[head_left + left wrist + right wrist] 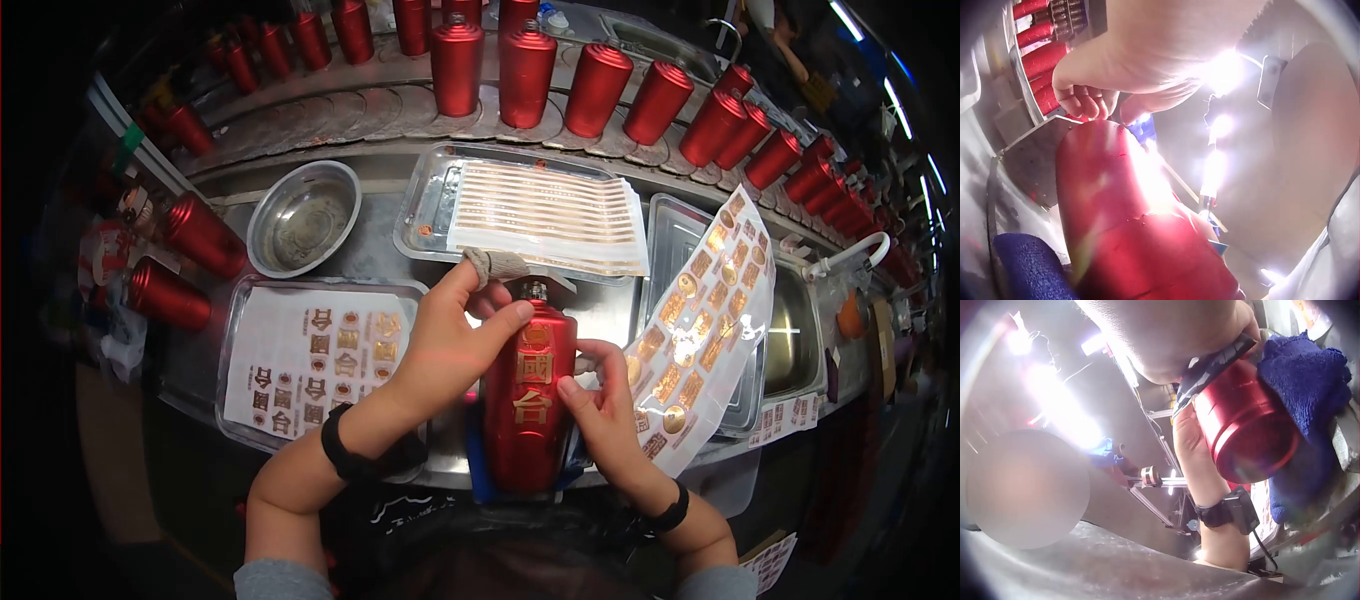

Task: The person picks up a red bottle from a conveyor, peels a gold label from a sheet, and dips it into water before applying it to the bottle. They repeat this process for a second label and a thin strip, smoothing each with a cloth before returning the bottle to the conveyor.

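Observation:
A glossy red bottle [530,430] with gold Chinese characters [535,368] down its front stands upright before the person, its capless-looking neck at the top. The left hand [450,330] is at its shoulder, thumb on the upper front and fingers curled behind; a beige cloth cover [495,265] wraps one fingertip. Lower down, the right hand [605,410] grips the bottle's right side with the thumb on its front. A dark strip with pale marks [1216,372] shows by the right hand in the right wrist view. Blue cloth [1307,381] lies against the bottle's base.
Sticker sheets lie on a left tray [228,425] and a back tray [410,215]; a gold sticker sheet [700,310] leans at right. A metal bowl [262,240] stands back left. More red bottles [595,90] line the conveyor [380,118]. A sink [800,350] is at far right.

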{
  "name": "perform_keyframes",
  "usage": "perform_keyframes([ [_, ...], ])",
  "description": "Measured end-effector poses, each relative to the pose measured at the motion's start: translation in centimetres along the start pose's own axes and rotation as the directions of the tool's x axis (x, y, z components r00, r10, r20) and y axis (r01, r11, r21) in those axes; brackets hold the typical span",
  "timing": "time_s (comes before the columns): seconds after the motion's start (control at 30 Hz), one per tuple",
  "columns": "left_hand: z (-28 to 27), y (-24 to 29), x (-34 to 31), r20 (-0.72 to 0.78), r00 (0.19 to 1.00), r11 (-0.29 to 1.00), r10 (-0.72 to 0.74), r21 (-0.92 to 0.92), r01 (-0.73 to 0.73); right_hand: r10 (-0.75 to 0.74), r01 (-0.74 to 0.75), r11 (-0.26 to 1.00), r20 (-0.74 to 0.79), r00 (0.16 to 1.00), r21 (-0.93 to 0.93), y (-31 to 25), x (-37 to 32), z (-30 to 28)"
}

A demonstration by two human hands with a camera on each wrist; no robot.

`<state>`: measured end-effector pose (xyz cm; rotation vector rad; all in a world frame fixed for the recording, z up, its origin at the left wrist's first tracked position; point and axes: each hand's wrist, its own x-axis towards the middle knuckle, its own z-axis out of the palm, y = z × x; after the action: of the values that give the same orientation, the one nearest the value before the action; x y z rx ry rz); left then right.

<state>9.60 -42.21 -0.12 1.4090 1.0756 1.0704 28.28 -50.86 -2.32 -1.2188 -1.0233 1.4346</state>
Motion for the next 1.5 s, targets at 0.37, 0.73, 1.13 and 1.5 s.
perform_keyframes([
  [0.37, 0.8, -1.3, -5.3, 0.16, 0.943, 0.852, -0.291, -0.405, 0.332, 0.029, -0.028, 0.999, -0.009, 1.0, 0.03, -1.5, 1.3, -0.3],
  [0.73, 1.4, -1.5, -5.7, 0.142, 0.951, 0.85, -0.276, -0.426, 0.311, -0.016, -0.001, 0.984, -0.093, 0.996, -0.18, -0.6, 1.5, 0.2],
  [1.13, 1.6, -1.6, -5.2, 0.093, 0.956, 0.874, -0.279, -0.388, 0.293, -0.015, 0.009, 0.997, -0.082, 0.997, -0.071, -0.6, 2.5, 0.4],
  [1.5, 2.0, -2.0, -4.9, 0.068, 0.967, 0.884, -0.246, -0.392, 0.253, -0.052, 0.042, 0.995, -0.111, 0.992, -0.091, 0.0, 3.1, 0.4],
])
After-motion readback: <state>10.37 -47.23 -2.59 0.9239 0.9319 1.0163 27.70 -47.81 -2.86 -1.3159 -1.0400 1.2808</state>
